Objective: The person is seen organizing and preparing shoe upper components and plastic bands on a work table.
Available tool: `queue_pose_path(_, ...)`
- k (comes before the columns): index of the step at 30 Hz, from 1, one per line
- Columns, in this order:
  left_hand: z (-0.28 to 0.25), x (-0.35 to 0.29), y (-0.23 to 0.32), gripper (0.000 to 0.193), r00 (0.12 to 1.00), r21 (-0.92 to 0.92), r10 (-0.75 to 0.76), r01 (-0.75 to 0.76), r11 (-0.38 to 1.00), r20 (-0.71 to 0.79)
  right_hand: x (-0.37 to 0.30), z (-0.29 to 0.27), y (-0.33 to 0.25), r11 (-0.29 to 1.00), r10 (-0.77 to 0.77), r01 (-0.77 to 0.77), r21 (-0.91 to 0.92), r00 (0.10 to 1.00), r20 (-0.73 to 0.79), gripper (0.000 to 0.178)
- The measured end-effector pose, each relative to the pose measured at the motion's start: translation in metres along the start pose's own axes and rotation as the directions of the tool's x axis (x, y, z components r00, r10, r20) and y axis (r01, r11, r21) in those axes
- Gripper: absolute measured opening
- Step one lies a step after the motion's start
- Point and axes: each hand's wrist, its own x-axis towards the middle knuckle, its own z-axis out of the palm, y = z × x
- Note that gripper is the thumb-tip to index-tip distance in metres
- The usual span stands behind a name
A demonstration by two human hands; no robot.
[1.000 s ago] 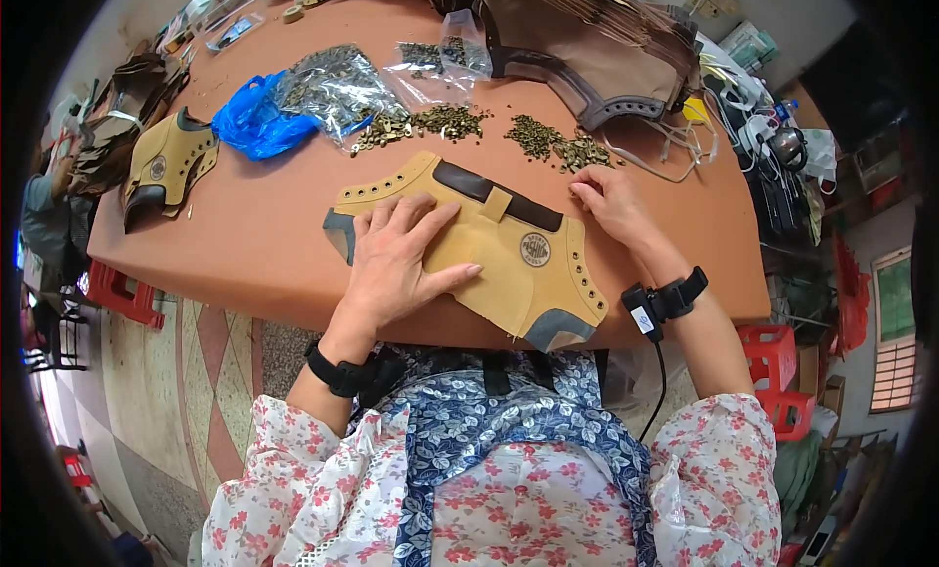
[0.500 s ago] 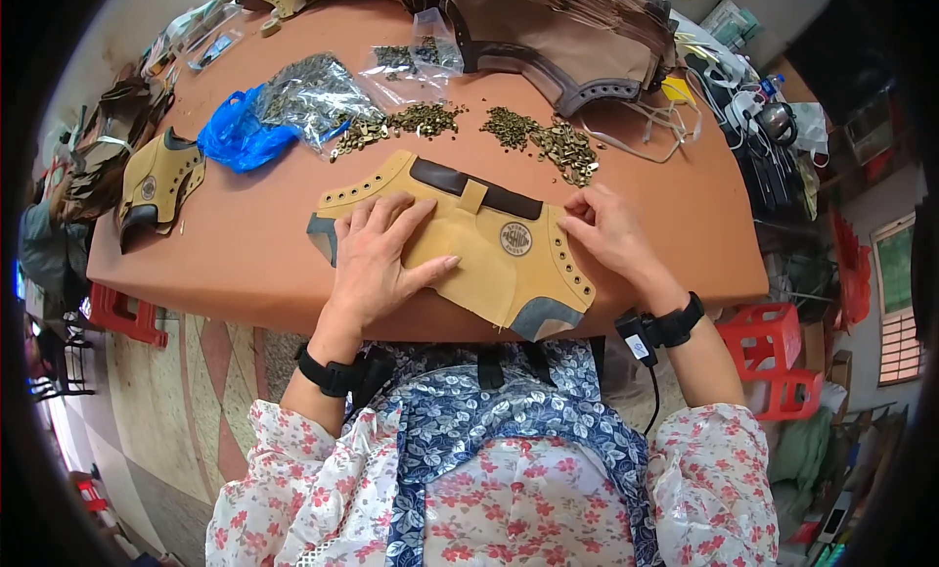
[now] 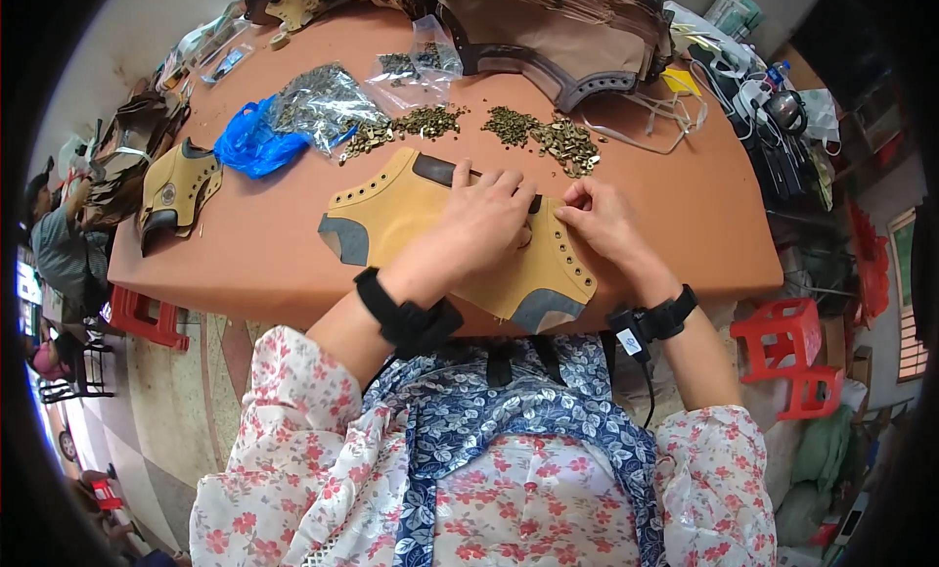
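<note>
A tan leather shoe upper [image 3: 396, 200] lies flat near the table's front edge, with grey corner patches, a dark brown strip along its far side and a row of metal eyelets down each side edge. My left hand [image 3: 489, 215] holds it down from above, fingers curled over the brown strip; the round printed mark is hidden beneath it. At the far end of the right eyelet row, my right hand [image 3: 604, 225] is closed, thumb and forefinger pinched together. Whatever sits in that pinch is too small to make out.
Brass-coloured hardware piles [image 3: 562, 141] lie beyond the upper, near a clear bag [image 3: 328, 97] and a blue plastic bag [image 3: 256, 141]. Stacked brown uppers [image 3: 548, 39] stand at the back, with a white cord [image 3: 665, 127] beside them. Another tan upper [image 3: 176, 190] rests at left.
My left hand has moved right, from the left part of the upper onto its middle and right. My right hand stays by the right eyelet edge, fingers still pinched.
</note>
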Motion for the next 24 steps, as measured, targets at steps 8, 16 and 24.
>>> queue_pose_path(8,-0.005,0.034,-0.004,0.041,0.934,-0.129,-0.127,0.179,0.975,0.335,0.0,0.002,0.008,0.988,-0.034,0.041,0.151,0.998,-0.047,0.019)
queue_pose_path(16,-0.02,0.013,-0.039,0.037,0.96,-0.251,-0.132,0.195,0.948,0.246,0.02,-0.01,-0.004,0.96,-0.237,0.21,-0.187,0.962,-0.137,0.018)
queue_pose_path(24,-0.011,0.015,-0.053,0.036,0.93,-0.36,-0.161,0.282,0.889,0.331,0.036,-0.006,-0.011,0.854,-0.306,0.282,-0.438,0.952,0.018,0.009)
